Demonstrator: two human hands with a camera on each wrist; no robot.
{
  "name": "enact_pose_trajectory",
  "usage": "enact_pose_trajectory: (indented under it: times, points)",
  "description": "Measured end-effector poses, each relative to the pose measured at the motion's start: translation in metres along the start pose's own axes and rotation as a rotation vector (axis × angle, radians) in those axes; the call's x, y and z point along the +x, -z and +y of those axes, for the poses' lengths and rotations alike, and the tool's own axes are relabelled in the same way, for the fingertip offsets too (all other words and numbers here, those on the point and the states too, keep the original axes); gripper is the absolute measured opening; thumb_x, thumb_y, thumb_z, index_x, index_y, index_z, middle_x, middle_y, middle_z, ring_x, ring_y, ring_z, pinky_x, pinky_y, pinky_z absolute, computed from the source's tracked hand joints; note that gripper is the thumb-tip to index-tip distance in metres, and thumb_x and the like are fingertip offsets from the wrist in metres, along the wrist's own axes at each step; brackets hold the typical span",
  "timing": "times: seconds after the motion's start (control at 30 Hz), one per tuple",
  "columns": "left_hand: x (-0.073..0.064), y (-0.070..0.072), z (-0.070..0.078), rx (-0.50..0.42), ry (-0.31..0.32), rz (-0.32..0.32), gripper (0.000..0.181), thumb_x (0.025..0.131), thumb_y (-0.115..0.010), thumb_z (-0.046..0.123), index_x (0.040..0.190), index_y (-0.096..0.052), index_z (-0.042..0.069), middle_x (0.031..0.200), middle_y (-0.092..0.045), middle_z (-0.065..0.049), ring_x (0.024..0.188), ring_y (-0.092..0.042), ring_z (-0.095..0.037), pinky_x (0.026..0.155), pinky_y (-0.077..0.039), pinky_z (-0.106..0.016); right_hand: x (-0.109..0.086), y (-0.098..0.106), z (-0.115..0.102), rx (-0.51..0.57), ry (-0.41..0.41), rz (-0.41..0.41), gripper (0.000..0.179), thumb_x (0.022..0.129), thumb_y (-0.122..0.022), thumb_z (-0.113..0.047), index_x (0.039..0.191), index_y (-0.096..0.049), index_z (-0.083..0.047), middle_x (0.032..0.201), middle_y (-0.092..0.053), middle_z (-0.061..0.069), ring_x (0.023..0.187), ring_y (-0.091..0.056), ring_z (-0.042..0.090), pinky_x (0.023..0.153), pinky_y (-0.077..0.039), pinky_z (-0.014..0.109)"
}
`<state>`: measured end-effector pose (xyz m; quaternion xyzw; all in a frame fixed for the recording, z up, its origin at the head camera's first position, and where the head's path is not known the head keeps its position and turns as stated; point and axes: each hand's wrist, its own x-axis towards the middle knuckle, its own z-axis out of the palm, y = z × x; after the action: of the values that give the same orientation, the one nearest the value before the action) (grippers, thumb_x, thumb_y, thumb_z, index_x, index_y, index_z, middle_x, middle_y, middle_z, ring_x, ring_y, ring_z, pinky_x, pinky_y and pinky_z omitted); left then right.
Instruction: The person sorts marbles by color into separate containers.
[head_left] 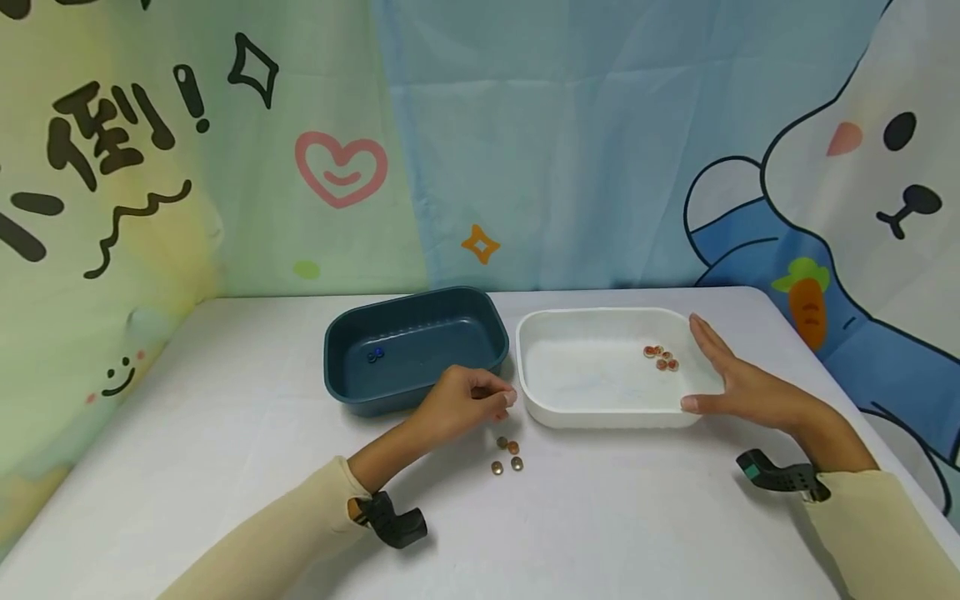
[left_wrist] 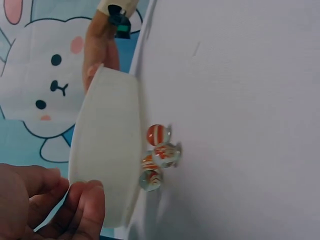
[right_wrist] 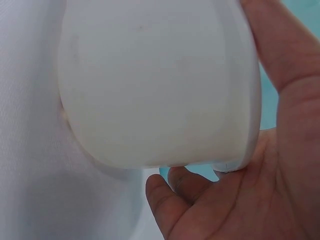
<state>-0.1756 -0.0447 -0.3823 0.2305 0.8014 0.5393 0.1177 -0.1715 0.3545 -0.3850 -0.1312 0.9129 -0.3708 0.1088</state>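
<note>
A white tray (head_left: pixel 600 412) stands between my hands, with several orange-striped marbles (head_left: pixel 660 357) in its right half. My right hand (head_left: pixel 738 383) grips the right end, thumb at the near rim and fingers spread round toward the far corner. At the left end, my left hand (head_left: pixel 468 400) has its fingers bent, thumb and fingertips pinching at the rim in the left wrist view. Several loose glass marbles (left_wrist: pixel 162 152) with orange swirls lie on the table close in front of the tray, below the left hand.
To the left of the white tray is a dark blue tub (head_left: pixel 382 400), with small blue marbles (head_left: pixel 377 354) inside. Behind the white-covered table (head_left: pixel 637 517) hangs a printed cloth backdrop (head_left: pixel 540 150).
</note>
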Motion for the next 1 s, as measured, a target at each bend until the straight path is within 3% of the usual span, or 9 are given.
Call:
enact_pose_trajectory:
  times: [0.13, 0.47, 0.7, 1.0]
  points:
    - [-0.011, -0.001, -0.006, 0.011, 0.002, 0.012, 0.019, 0.093, -0.067, 0.017, 0.097, -0.074, -0.001, 0.077, -0.070, -0.006, 0.069, -0.063, -0.012, 0.062, -0.048, -0.022, 0.001, -0.001, 0.002, 0.003, 0.003, -0.002, 0.117, 0.082, -0.076, -0.033, 0.152, 0.017, -0.031, 0.158, 0.025, 0.000, 0.142, 0.016, 0.043, 0.090, -0.015, 0.079]
    - [-0.034, -0.003, -0.013, 0.100, -0.080, 0.025, 0.008, 0.090, -0.071, 0.013, 0.093, -0.075, 0.007, 0.084, -0.070, 0.005, 0.073, -0.063, -0.008, 0.069, -0.053, -0.025, 0.002, -0.001, 0.004, -0.005, 0.007, -0.002, 0.118, 0.082, -0.077, -0.032, 0.153, 0.018, -0.026, 0.158, 0.026, 0.001, 0.142, 0.016, 0.043, 0.089, -0.018, 0.079]
    - [-0.046, -0.006, -0.015, 0.090, -0.088, 0.003, 0.009, 0.084, -0.075, 0.005, 0.093, -0.074, 0.002, 0.086, -0.067, 0.004, 0.076, -0.062, -0.010, 0.069, -0.054, -0.026, 0.001, 0.000, 0.003, 0.002, -0.013, 0.000, 0.117, 0.082, -0.077, -0.035, 0.152, 0.017, -0.031, 0.158, 0.026, -0.001, 0.142, 0.016, 0.043, 0.088, -0.015, 0.080]
    - [-0.056, -0.014, -0.023, 0.110, -0.095, 0.030, 0.014, 0.081, -0.079, 0.005, 0.094, -0.073, 0.003, 0.090, -0.066, -0.002, 0.079, -0.062, -0.013, 0.071, -0.054, -0.026, 0.003, -0.001, 0.004, -0.003, -0.017, -0.004, 0.118, 0.081, -0.077, -0.032, 0.153, 0.017, -0.028, 0.158, 0.026, 0.001, 0.142, 0.016, 0.044, 0.087, -0.017, 0.080]
